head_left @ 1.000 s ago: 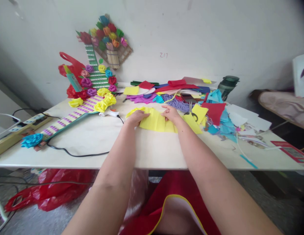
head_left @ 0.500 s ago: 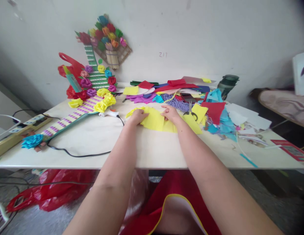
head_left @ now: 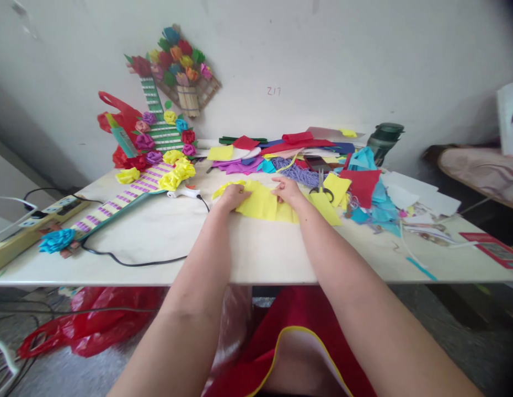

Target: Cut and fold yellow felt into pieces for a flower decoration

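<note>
A sheet of yellow crepe paper (head_left: 260, 203) lies spread between my hands, low over the white table. My left hand (head_left: 233, 197) is closed on its left end, the thumb pressed on top. At the sheet's right edge, the thumb and fingers of my right hand (head_left: 288, 191) pinch the paper. More yellow paper (head_left: 326, 209) lies under and beyond my right wrist. Scissors (head_left: 321, 190) with dark handles rest just right of that hand, next to a yellow square (head_left: 338, 187).
A striped guitar-shaped craft (head_left: 116, 204) with paper flowers lies at left, near a white glue gun (head_left: 184, 192) and its black cord. Stacked coloured paper (head_left: 240, 160) lines the back. A dark green bottle (head_left: 384, 142) and blue paper scraps (head_left: 378, 204) are at right.
The creased yellow paper has been smoothed flatter between my hands. Both hands stay in nearly the same place, still gripping it. The view has shifted slightly.
</note>
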Demonstrator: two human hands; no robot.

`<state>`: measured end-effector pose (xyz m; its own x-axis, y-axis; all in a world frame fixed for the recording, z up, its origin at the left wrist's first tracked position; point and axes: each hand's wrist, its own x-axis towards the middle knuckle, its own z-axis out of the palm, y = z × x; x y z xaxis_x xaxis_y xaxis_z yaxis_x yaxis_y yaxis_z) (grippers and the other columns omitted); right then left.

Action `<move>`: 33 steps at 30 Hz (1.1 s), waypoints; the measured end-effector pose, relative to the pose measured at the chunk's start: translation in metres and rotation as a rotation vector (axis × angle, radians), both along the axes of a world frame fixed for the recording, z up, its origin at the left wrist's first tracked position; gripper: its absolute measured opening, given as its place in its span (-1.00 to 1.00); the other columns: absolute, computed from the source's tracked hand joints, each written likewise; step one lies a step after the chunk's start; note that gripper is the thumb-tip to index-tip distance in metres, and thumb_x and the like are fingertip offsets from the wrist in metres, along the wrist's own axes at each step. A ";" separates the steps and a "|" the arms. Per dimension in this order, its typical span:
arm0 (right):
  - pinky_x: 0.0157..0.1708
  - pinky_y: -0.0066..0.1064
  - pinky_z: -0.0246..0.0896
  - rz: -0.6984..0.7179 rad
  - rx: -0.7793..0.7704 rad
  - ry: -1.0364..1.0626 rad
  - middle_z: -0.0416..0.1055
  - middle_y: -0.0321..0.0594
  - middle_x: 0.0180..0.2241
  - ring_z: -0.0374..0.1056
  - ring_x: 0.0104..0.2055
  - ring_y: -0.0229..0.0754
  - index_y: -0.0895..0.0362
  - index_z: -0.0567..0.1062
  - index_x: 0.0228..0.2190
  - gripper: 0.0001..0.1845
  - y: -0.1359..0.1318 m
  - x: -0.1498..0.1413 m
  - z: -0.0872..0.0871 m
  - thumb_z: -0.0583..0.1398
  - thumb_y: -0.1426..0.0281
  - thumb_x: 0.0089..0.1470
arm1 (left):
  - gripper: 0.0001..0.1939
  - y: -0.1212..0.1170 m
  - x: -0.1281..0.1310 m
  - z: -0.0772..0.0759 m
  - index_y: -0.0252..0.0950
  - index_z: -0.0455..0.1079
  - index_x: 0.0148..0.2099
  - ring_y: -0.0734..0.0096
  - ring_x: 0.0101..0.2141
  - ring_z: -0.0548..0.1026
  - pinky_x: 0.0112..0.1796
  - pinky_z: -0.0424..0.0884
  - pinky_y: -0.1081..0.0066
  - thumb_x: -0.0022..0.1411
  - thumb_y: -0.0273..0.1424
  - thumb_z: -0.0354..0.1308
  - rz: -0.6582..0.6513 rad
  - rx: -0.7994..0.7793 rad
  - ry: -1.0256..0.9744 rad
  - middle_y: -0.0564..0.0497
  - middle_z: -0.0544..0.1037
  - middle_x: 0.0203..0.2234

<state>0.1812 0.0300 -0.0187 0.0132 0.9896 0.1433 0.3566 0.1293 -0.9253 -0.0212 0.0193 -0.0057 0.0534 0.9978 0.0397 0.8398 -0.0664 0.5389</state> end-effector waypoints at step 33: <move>-0.25 -0.44 0.31 0.148 0.167 -0.335 0.43 -0.19 -0.21 0.25 -0.44 -0.36 0.19 0.49 -0.01 -0.37 0.005 0.004 -0.005 0.30 0.64 -0.22 | -0.57 -0.001 -0.001 0.000 -0.19 0.44 -0.01 0.12 -0.03 0.47 -0.10 0.34 0.36 0.16 -0.09 0.08 0.006 0.051 0.294 -0.12 0.55 -0.07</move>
